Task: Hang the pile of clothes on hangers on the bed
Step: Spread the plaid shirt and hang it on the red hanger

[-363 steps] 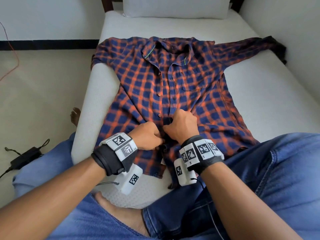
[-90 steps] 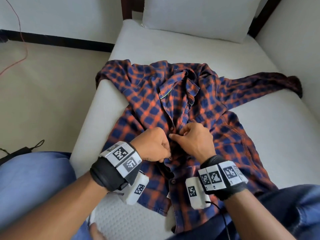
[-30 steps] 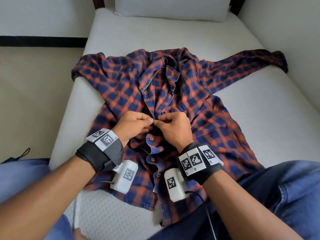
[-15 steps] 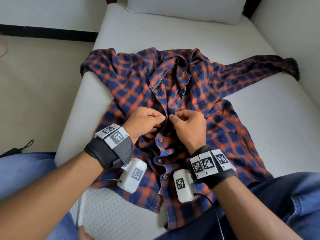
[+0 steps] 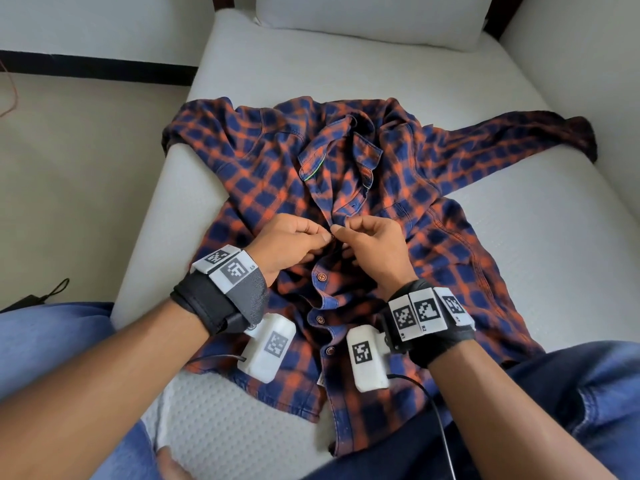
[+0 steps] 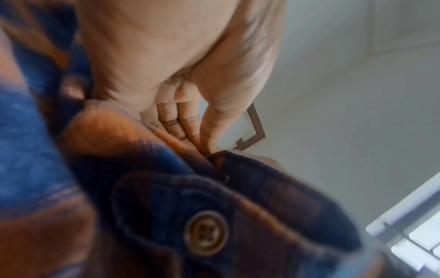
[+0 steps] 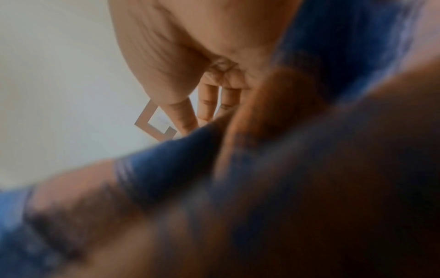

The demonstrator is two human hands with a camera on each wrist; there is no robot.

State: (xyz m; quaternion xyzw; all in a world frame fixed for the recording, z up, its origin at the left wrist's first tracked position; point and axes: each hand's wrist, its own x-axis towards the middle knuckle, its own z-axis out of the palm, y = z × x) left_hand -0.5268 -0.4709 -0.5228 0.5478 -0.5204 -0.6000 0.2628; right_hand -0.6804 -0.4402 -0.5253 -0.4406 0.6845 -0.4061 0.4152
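Note:
A navy and orange plaid shirt [image 5: 263, 174] lies front up on the white bed [image 5: 540, 258], sleeves spread, collar towards the pillow. Both hands meet at its front placket, mid-chest. My left hand [image 5: 294, 242] pinches the button-side edge of the shirt [image 6: 166, 188] between thumb and fingers. My right hand [image 5: 367, 242] pinches the facing edge of the shirt [image 7: 309, 188]. Three fastened brown buttons [image 5: 322, 277] run below the hands; one button [image 6: 206, 232] shows close up in the left wrist view. No hanger shows in any view.
A white pillow [image 5: 374, 19] lies at the head of the bed. A white wall [image 5: 588, 64] runs along the right. To the left is beige floor [image 5: 69, 188] with a black cable and adapter [image 5: 38, 296]. My jeans-clad legs [image 5: 571, 382] flank the shirt's hem.
Over twelve seconds both hands have worked up the placket from near the hem to mid-chest, leaving buttons fastened below. In the last half second they stay pinched at the same spot.

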